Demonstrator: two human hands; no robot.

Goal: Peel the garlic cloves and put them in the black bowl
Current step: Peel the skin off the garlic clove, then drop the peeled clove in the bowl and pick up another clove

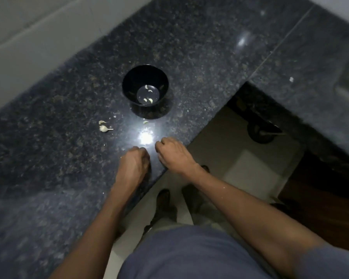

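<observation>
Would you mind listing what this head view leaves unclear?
- Whatever the left hand and right hand hold: hidden by curled fingers.
- Number of cloves in the black bowl: pieces too small.
- Countertop between the hands: washed out by glare.

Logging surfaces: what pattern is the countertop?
Dark speckled granite countertop, clearest in the head view.
</observation>
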